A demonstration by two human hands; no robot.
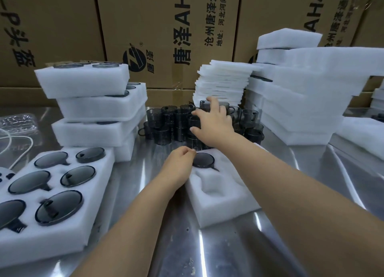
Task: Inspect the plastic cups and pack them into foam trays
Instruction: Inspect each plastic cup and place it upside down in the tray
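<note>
A white foam tray [220,197] lies on the steel table in front of me, with one dark smoked plastic cup [203,159] seated in its far pocket and an empty pocket nearer me. My left hand [180,162] has its fingers curled at that cup's left rim. My right hand [214,118] reaches forward with spread fingers over a cluster of loose dark cups [166,122] at the table's middle back, touching their tops. A filled foam tray [97,172] with several cups sits at the left.
Stacked filled foam trays [91,108] rise at the back left. Piles of empty foam trays [301,102] and thin foam sheets [224,83] stand at the back right. Cardboard boxes [166,27] wall the rear. A white cable [20,152] lies far left.
</note>
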